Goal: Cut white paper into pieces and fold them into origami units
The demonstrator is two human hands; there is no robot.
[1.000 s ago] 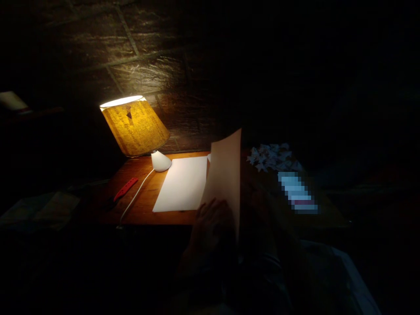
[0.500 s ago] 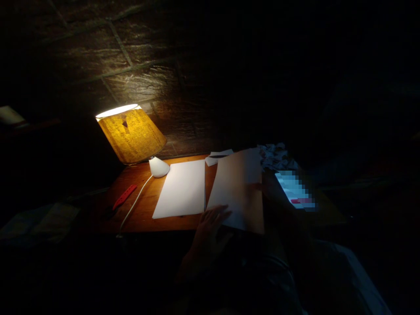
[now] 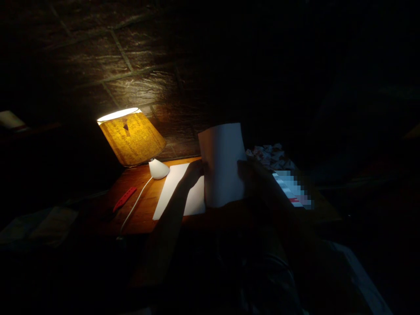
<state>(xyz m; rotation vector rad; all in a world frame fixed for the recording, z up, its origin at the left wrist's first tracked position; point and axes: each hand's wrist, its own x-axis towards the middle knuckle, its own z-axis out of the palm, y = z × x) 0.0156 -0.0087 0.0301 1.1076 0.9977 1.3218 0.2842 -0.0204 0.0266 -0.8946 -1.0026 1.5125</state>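
A sheet of paper (image 3: 225,166), slightly curved and mostly in shadow, is held upright above the table between my two hands. My left hand (image 3: 196,171) grips its left edge. At its right edge my right hand (image 3: 247,173) is closed on it, though the fingers are very dark. More white paper (image 3: 196,203) lies flat on the table, partly covered from view by my left forearm.
A lit lamp (image 3: 133,138) with a yellow shade stands on the wooden table (image 3: 138,214), its white cord running forward. Left of the cord lies a red-handled tool (image 3: 124,199). Crumpled scraps (image 3: 272,155) and a glowing screen (image 3: 290,188) are at the right.
The sheet has been raised from the table and stood upright, shifting left. My left hand has moved up from the sheet's lower edge and now grips its left side.
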